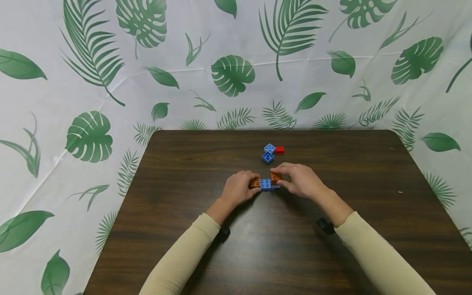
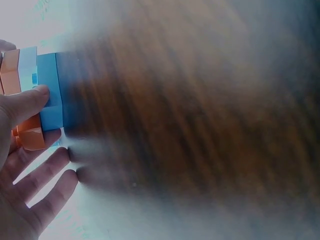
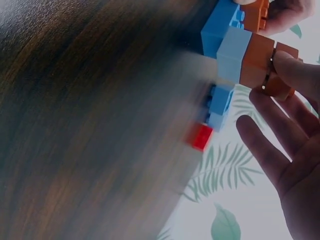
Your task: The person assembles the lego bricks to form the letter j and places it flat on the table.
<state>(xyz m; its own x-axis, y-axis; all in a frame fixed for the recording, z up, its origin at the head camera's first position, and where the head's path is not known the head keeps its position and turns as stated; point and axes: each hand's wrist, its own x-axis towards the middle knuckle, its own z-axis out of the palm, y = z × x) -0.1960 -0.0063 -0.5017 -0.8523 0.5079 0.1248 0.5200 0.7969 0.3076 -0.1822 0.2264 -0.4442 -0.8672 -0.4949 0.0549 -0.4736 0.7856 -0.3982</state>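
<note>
Both hands, left hand (image 1: 239, 189) and right hand (image 1: 300, 179), pinch a joined cluster of orange and blue plastic building bricks (image 1: 266, 182) on the dark wooden table (image 1: 184, 172).

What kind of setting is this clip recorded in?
Probably a staged recording setup, not a lived-in room: a leaf-print cloth backdrop hangs behind a dark wood-grain table that holds only a few toy building bricks.

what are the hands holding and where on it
Both grip one orange-and-blue brick cluster: left hand on its left orange end, right hand on its right orange end.
</note>
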